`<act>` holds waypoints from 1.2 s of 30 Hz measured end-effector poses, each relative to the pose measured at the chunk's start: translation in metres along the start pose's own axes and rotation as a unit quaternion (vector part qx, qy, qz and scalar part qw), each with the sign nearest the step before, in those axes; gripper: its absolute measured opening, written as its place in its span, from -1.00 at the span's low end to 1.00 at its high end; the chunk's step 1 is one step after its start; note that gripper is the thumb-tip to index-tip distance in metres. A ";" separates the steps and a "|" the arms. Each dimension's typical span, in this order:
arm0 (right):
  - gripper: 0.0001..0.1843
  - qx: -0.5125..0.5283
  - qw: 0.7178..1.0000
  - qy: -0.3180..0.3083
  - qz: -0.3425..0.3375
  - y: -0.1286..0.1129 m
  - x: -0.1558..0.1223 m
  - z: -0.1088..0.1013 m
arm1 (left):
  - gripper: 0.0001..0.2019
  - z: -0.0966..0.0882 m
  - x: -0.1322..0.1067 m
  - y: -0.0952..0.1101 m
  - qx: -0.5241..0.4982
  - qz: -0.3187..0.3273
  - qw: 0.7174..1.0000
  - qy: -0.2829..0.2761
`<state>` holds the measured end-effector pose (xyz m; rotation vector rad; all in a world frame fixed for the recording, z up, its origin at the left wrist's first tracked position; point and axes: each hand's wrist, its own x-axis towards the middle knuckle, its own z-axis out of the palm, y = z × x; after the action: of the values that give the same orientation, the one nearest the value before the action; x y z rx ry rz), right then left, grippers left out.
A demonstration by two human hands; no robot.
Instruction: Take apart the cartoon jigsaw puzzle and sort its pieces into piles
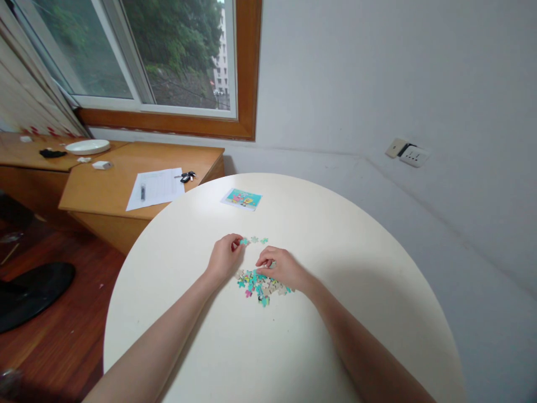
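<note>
A: What takes up the most space?

B: A plain pale wall (377, 73) behind a round white worktop (356, 336), which runs down past the bottom edge.

A: And at the upper left?

B: A wood-framed window (176, 50), with trees outside and a slice of a building. Below it is a wooden side unit (188, 154), carrying a sheet of paper (159, 196) and, farther left, a white dish (88, 147).

A: Can the sheet be read?

B: Faint printed lines show, too small to make out.

A: Where are the hands?

B: Both reach in over the middle of the worktop. The left hand (224, 254) has its fingers curled, the tips at a small puzzle piece; I can't tell whether it pinches or only touches it. The right hand (282, 266) is half curled above the heap's far right side; whether it grips anything, I can't tell.

A: Which heap?

B: Loose jigsaw pieces (260, 284), mostly turquoise and beige with touches of yellow and pink, lying just beneath the right hand.

A: Anything smaller?

B: A picture card (242, 198) lies flat near the far edge: pink and yellow cartoon figures on turquoise, any lettering illegible. Keys (187, 177) rest at the paper's edge. Smallest are three separate pieces (254, 239) in a row beyond the heap, the leftmost at the left hand's fingertips.
</note>
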<state>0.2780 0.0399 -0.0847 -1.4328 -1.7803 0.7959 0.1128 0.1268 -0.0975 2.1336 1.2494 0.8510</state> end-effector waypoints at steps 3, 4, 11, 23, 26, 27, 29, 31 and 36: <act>-0.81 -0.022 0.999 -0.028 -0.004 -0.003 -0.001 -0.004 | -0.81 0.001 0.001 -0.001 0.020 0.012 1.000 0.002; -0.77 -0.027 0.999 -0.037 -0.004 -0.004 -0.001 -0.005 | -0.81 0.001 0.001 -0.001 0.025 0.015 1.000 0.002; -0.83 -0.067 0.995 -0.071 -0.015 -0.005 -0.002 -0.007 | -0.75 0.000 0.001 0.001 0.027 0.016 1.000 0.001; -0.84 -0.083 0.993 -0.083 -0.030 -0.006 -0.002 -0.005 | -0.72 0.002 0.001 0.000 0.031 0.022 0.999 0.004; -0.83 -0.078 0.993 -0.084 -0.032 -0.006 -0.002 -0.005 | -0.71 0.002 0.001 -0.001 0.035 0.024 0.999 0.005; -0.83 -0.073 0.993 -0.085 -0.031 -0.007 -0.002 -0.005 | -0.70 0.002 0.001 -0.001 0.035 0.025 0.999 0.005; -0.83 -0.061 0.994 -0.085 -0.023 -0.008 -0.002 -0.005 | -0.70 0.001 0.001 -0.001 0.033 0.025 0.999 0.005; -0.84 -0.049 0.995 -0.085 -0.006 -0.010 -0.003 -0.006 | -0.70 0.001 0.001 -0.001 0.029 0.024 0.999 0.004; -0.85 -0.016 0.996 -0.086 0.031 -0.010 -0.003 -0.004 | -0.71 0.000 0.001 -0.001 0.013 0.020 1.000 -0.006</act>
<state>0.2763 0.0347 -0.0749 -1.4850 -1.8915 0.9518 0.1128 0.1284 -0.0980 2.1882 1.2210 0.8412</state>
